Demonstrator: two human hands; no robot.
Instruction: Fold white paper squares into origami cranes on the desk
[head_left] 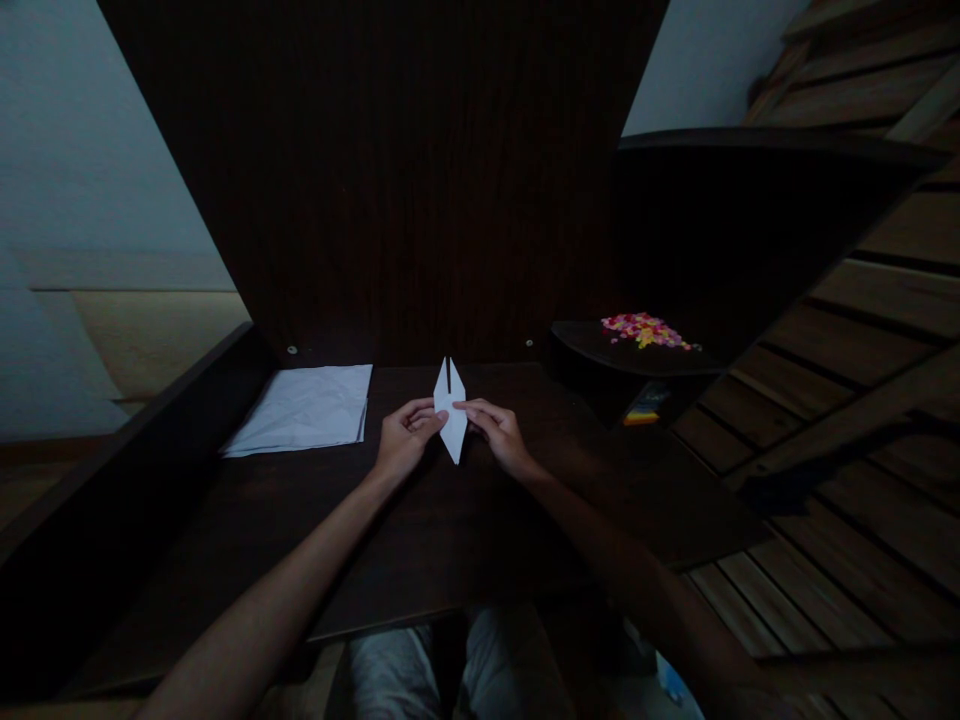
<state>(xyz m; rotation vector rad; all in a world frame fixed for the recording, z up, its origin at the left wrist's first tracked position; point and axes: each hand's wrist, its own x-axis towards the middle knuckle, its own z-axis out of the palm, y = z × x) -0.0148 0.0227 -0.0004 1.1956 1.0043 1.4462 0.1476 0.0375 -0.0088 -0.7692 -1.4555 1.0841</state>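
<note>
Surface and room, left to right: pale wall (97, 150); low dark side board (150, 480) edging my worktop; the worktop (375, 570) itself, dark brown wood, dimly lit; tall dark back panel (390, 180) rising behind it, with a pale round fitting low on either side; slatted wooden structure (817, 350) at far right.

Item in hand: one folded white paper (453, 440), at the middle of the worktop, toward the back panel. Narrow, elongated diamond; upper end split by a slit into two sharp points, lower end tapering to one. Whether its lower tip touches the wood, I cannot tell. My left grip (407, 435) is closed on its left edge, thumb laid over the front; my right grip (501, 432) pinches the right edge, fingers reaching onto the face. Both cover part of its middle.

Surroundings, left to right: white paper sheets (304, 408), stacked, top one creased, lying well clear of my left grip; my grey trousers (397, 670), below the front edge; dark corner shelf (585, 345), bearing a heap of small pink, red and yellow pieces (645, 328); beneath it, a small object with a yellow-orange band (641, 417), too dark to identify.
</note>
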